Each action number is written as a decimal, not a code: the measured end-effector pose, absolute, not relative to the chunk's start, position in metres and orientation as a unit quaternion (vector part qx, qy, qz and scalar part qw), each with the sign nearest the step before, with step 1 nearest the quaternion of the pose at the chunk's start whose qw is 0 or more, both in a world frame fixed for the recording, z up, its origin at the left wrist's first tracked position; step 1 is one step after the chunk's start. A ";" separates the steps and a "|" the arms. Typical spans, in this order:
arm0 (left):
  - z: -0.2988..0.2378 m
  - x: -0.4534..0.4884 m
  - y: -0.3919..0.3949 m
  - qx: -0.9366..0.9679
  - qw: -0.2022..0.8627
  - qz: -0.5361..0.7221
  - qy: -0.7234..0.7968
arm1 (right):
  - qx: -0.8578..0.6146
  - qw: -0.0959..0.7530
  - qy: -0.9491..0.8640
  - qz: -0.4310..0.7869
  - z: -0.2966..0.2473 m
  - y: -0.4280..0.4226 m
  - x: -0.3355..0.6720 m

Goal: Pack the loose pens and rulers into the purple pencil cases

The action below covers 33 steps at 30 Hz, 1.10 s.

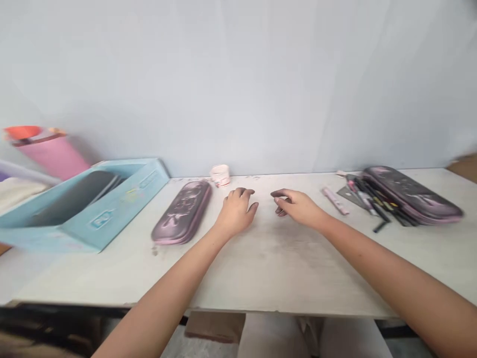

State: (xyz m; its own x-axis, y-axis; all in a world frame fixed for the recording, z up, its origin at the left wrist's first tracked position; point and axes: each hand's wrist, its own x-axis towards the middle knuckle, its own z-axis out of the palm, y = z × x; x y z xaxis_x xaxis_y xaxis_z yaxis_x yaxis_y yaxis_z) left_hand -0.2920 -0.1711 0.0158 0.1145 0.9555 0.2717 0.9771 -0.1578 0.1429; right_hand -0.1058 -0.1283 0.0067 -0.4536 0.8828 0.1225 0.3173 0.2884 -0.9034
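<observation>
My left hand hovers over or rests on the middle of the white table, fingers apart and holding nothing. Facing it across a small gap is my right hand, its fingers curved and spread, with nothing visible in them. Left of my left hand lies a closed dark pencil case with a pink zip edge. A small white cup with red marks stands behind it by the wall. To the right of my right hand is a pale pink pen, beside a loose pile of pens.
A second dark pencil case lies at the right, against the pens. On the left, a light blue box holds a dark grey case. Behind it stands a pink container. The wall closes off the table's back edge.
</observation>
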 end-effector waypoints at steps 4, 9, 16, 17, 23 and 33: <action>0.017 -0.195 -0.139 -0.825 0.011 -0.138 -0.548 | -0.515 0.381 -0.720 0.266 0.019 -0.102 0.017; 0.010 -0.077 -0.121 -0.890 -0.018 -0.121 -0.439 | -0.637 0.400 -0.659 -0.018 0.016 -0.083 0.155; -0.023 0.006 -0.091 -0.872 -0.036 -0.079 -0.482 | -0.645 0.354 -0.677 -0.001 -0.015 -0.066 0.215; -0.026 0.010 -0.086 -0.865 -0.032 -0.081 -0.495 | -0.647 0.338 -0.683 0.013 -0.018 -0.063 0.214; -0.026 0.008 -0.064 -0.836 0.004 -0.082 -0.543 | -0.640 0.300 -0.706 0.051 -0.024 -0.049 0.202; -0.016 -0.048 -0.069 -0.815 -0.005 -0.053 -0.577 | -0.644 0.270 -0.715 0.037 -0.024 -0.056 0.136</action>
State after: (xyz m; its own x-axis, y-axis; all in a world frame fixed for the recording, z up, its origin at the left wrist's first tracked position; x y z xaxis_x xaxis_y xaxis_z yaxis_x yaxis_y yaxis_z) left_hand -0.0475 -0.0693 -0.0158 0.3289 0.9409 0.0812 0.9399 -0.3345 0.0691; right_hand 0.1363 -0.0557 -0.0236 -0.0249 0.9408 0.3382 0.9011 0.1676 -0.3998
